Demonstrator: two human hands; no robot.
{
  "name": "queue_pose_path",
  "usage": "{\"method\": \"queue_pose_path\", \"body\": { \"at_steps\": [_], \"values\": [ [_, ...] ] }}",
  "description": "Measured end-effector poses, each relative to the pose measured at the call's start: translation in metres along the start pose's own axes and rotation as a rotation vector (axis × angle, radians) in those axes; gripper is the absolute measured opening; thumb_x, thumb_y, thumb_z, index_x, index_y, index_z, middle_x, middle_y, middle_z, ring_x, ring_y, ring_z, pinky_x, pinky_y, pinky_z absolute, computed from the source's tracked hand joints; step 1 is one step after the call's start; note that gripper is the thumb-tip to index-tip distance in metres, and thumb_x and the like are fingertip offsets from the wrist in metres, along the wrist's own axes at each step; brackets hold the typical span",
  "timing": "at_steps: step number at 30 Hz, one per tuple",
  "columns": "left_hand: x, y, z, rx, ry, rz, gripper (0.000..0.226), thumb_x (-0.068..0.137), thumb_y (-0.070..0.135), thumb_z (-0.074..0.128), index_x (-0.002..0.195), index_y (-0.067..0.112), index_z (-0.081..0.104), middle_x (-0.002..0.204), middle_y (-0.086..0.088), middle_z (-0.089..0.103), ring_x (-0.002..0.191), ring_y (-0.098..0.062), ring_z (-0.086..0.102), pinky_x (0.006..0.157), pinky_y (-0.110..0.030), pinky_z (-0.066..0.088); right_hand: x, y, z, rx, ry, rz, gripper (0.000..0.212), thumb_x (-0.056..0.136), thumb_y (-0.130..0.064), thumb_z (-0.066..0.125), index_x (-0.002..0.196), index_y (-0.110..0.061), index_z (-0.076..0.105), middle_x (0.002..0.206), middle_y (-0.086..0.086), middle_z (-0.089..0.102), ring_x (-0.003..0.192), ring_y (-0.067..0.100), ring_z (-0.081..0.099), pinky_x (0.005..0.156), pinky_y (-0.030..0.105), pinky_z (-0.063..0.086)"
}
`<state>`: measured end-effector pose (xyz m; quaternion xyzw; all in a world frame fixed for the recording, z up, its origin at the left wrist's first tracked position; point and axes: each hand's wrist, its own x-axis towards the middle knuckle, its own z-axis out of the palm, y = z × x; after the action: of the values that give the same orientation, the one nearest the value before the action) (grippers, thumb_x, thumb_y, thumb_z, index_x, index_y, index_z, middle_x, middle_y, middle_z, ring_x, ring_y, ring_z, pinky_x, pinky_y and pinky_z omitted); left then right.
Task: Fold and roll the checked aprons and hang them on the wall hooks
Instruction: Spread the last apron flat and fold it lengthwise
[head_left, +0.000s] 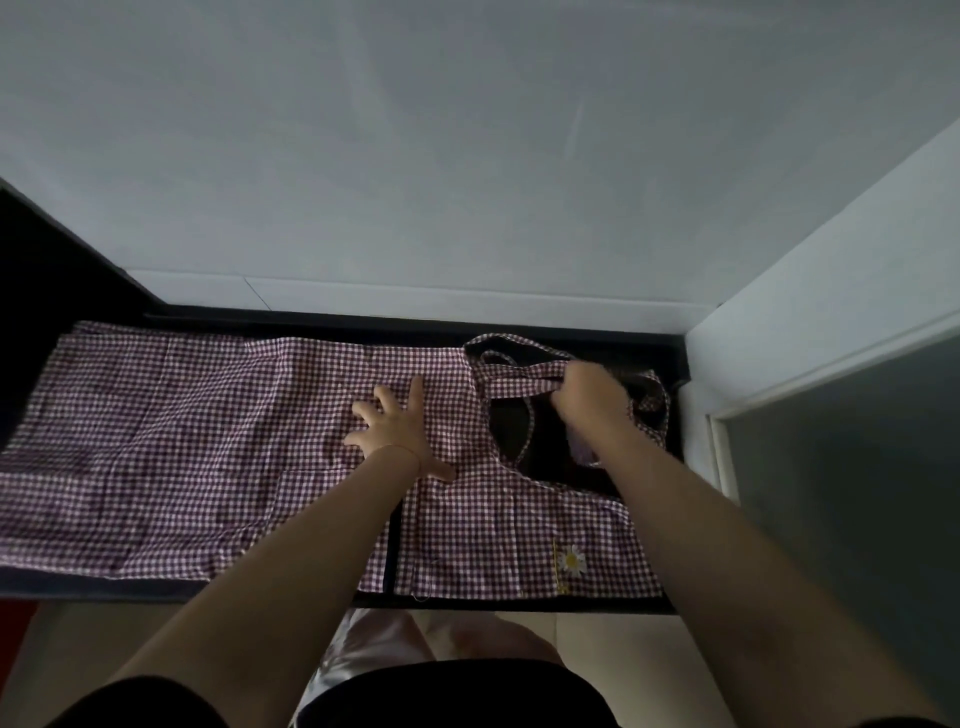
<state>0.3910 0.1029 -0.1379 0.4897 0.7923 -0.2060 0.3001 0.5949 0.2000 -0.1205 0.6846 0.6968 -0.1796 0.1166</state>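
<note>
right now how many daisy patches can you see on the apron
1: the daisy patch sits on the checked apron near its front right edge; folded layers may hide others.

A single wide-angle view comes from a camera worn on the person's head, looking forward and steeply down over both outstretched forearms onto a dark surface (519, 604) that runs across the middle of the frame, close enough that the arms fill the lower half. It faces a pale wall (467, 156) that fills the upper half, with a side wall (831, 291) closing in at the right, and straight lines bow toward the edges. At the bottom edge it catches the person's own body and the floor (597, 639) below the surface's near edge.
</note>
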Motion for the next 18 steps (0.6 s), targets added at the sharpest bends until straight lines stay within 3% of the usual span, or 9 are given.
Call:
{"method": "queue_pose_path", "body": {
  "at_steps": [4,8,11,13,15,18],
  "values": [
    [0.001,0.001,-0.003,0.031,-0.02,-0.01,0.149,0.054,0.07,0.083,0.153,0.032,-0.022,0.162,-0.019,-0.013,0.146,-0.051,0.001,0.108,-0.068,0.032,0.016,0.037,-0.04,-0.105,0.068,0.217,0.027,0.096,-0.003,0.049,0.122,-0.002,0.058,0.121,0.018,0.064,0.112,0.036,0.062,0.084,0.04,0.049],
    [0.004,0.002,-0.009,0.055,-0.012,-0.024,0.129,0.062,0.085,0.064,0.156,0.031,-0.006,0.162,-0.02,0.0,0.144,-0.05,0.014,0.107,-0.069,0.029,0.017,0.027,-0.063,-0.316,-0.163,0.265,0.029,0.093,-0.007,0.061,0.122,-0.005,0.065,0.128,0.014,0.063,0.117,0.032,0.06,0.08,0.038,0.049],
    [0.007,0.004,-0.021,0.024,0.125,-0.013,0.089,0.084,0.082,0.039,0.152,0.025,0.026,0.159,-0.02,0.017,0.141,-0.043,0.026,0.107,-0.065,0.03,0.024,-0.006,-0.064,-0.397,-0.174,0.114,0.032,0.094,-0.009,0.057,0.126,-0.01,0.064,0.133,0.01,0.061,0.12,0.029,0.059,0.081,0.035,0.047],
    [0.011,0.004,-0.028,0.022,0.269,0.033,0.07,0.093,0.068,0.04,0.145,0.02,0.039,0.156,-0.018,0.025,0.139,-0.036,0.03,0.105,-0.057,0.035,0.024,-0.029,-0.054,-0.39,-0.068,-0.132,0.03,0.094,-0.005,0.055,0.122,-0.009,0.065,0.126,0.01,0.062,0.114,0.03,0.061,0.081,0.036,0.048],
    [0.018,0.006,-0.031,-0.026,0.38,0.127,0.058,0.096,0.053,0.048,0.142,0.018,0.041,0.15,-0.014,0.03,0.134,-0.031,0.035,0.101,-0.05,0.041,0.022,-0.047,-0.04,-0.299,0.023,-0.318,0.024,0.093,-0.001,0.053,0.114,-0.007,0.063,0.114,0.011,0.062,0.102,0.032,0.063,0.074,0.037,0.047],
    [0.031,0.006,-0.03,-0.075,0.351,0.253,0.064,0.094,0.035,0.058,0.15,0.023,0.028,0.157,-0.01,0.021,0.141,-0.031,0.027,0.105,-0.052,0.039,0.024,-0.064,-0.019,-0.185,0.053,-0.428,0.019,0.095,-0.004,0.049,0.111,-0.009,0.057,0.101,0.01,0.06,0.092,0.032,0.063,0.067,0.036,0.043]
  ]
}}
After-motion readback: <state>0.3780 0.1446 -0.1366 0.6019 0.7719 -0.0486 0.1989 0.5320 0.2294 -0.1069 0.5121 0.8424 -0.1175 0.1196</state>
